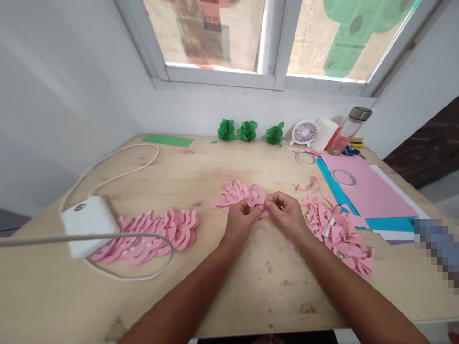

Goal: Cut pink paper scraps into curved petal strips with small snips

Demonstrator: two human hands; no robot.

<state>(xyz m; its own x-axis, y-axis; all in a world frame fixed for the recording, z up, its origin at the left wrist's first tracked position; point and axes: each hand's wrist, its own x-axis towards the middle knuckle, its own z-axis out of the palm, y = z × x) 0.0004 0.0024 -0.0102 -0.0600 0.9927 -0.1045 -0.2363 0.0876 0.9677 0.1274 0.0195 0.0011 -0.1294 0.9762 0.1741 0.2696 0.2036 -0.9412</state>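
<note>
Between my two hands is a pink paper flower (pixel 256 195) with rounded petals, held just above the wooden table. My left hand (pixel 241 220) pinches its lower left side. The fingertips of my right hand (pixel 287 215) are pressed together at its right edge. Behind my left hand lies a small heap of pink paper petals (pixel 233 192). Farther left, pink scalloped paper pieces (pixel 154 236) lie overlapped in a long row. Right of my right hand is a pile of pink paper scraps (pixel 337 234).
A white power bank (pixel 89 224) with a looping cable stands at left. Green paper balls (pixel 247 131), a small fan (pixel 304 133) and a glass bottle (pixel 347 134) line the back. Pink sheets (pixel 380 191) and a tape roll (pixel 343 177) lie at right.
</note>
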